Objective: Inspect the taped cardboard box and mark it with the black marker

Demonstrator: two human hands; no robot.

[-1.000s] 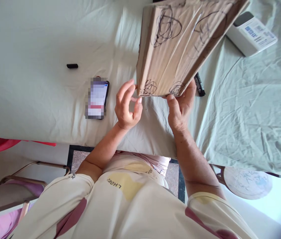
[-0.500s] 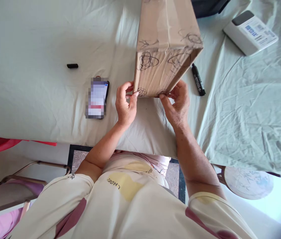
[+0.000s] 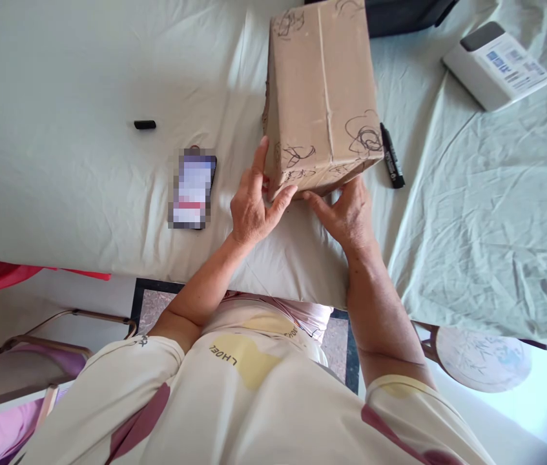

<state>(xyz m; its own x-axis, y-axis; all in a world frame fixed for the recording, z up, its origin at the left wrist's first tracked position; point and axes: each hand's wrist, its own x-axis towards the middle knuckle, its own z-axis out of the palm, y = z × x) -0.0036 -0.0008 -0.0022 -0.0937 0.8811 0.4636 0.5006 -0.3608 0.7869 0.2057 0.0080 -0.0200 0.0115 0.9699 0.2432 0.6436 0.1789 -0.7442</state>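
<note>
A brown cardboard box [image 3: 324,84] with scribbled black loops near its corners stands on the cloth-covered table in front of me. My left hand [image 3: 256,206] grips its near left corner, thumb against the front and index finger stretched along the left side. At the lower front edge, my right hand [image 3: 345,210] has its thumb on the box, while its other fingers are partly hidden under the right side. A black marker [image 3: 392,156] lies just right of the box. Its likely cap, a small black piece [image 3: 144,124], rests far to the left.
A phone [image 3: 193,190] with a blurred screen lies left of my left hand. To the right is a white box with a printed label [image 3: 500,68]. Something black [image 3: 406,16] sits behind the cardboard box. A pale green cloth [image 3: 60,161] covers the table. A round stool [image 3: 484,358] stands below right.
The box has tipped so its top face shows more and its front less. My left index finger has straightened along the side, and both hands have shifted slightly toward me.
</note>
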